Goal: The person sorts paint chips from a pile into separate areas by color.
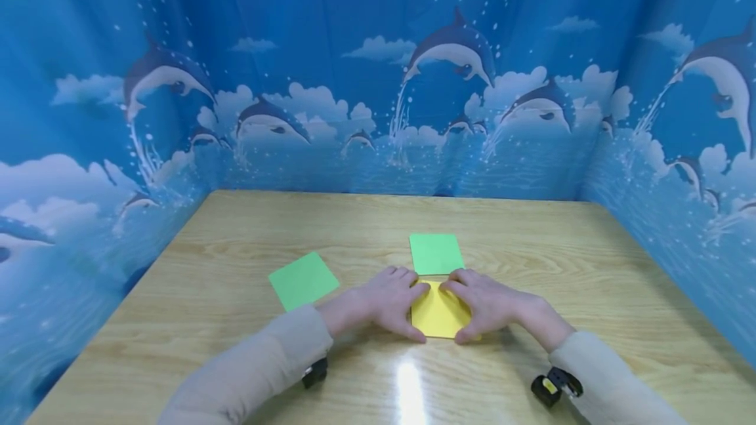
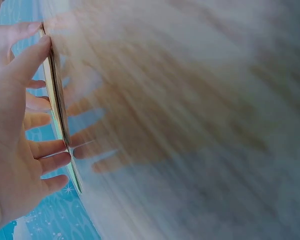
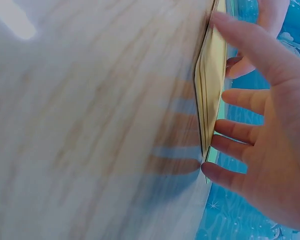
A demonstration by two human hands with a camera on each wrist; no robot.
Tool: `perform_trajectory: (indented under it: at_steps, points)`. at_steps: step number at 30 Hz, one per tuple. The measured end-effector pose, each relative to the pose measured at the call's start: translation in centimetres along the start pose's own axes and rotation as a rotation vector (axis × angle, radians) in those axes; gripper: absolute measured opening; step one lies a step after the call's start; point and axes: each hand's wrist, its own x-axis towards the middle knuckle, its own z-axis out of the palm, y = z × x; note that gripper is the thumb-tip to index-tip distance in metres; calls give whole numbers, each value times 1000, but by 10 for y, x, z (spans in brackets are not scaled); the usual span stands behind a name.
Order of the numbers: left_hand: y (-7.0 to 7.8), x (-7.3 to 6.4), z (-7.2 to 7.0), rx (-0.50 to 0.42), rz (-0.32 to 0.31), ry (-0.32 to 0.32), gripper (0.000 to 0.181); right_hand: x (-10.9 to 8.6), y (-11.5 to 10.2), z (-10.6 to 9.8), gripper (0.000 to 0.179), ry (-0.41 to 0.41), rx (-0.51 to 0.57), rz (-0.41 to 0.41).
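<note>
A thin stack of yellow square paper sheets (image 1: 440,313) lies on the table between both hands. My left hand (image 1: 392,302) holds its left side, the thumb at the near corner and the fingers toward the far edge. On the opposite side my right hand (image 1: 487,303) holds it the same way. In the right wrist view the yellow sheets (image 3: 212,80) show several layers, slightly parted, with the thumb and fingertips touching their edges. The left wrist view shows the sheets (image 2: 55,85) edge-on, fingertips along them. The hands cover the stack's side edges.
Just beyond the yellow stack lies a green paper square (image 1: 437,254). Another green square (image 1: 304,281) sits turned at an angle, left of the left hand. The wood-grained table (image 1: 248,228) is glossy and ends at a blue dolphin-print curtain (image 1: 331,31).
</note>
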Motion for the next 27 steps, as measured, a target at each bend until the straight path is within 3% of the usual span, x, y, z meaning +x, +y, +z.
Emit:
perform_trajectory:
  at_steps: [9, 20, 27]
  points:
    - [-13, -17, 0, -55, -36, 40, 93, 18, -6, -5, 63, 136, -30, -38]
    - [-44, -58, -6, -68, -221, 152, 81, 50, -26, -17, 56, 207, -96, -30]
    - [-61, -86, -7, -97, -325, 137, 82, 76, -42, -23, 58, 236, -122, -95]
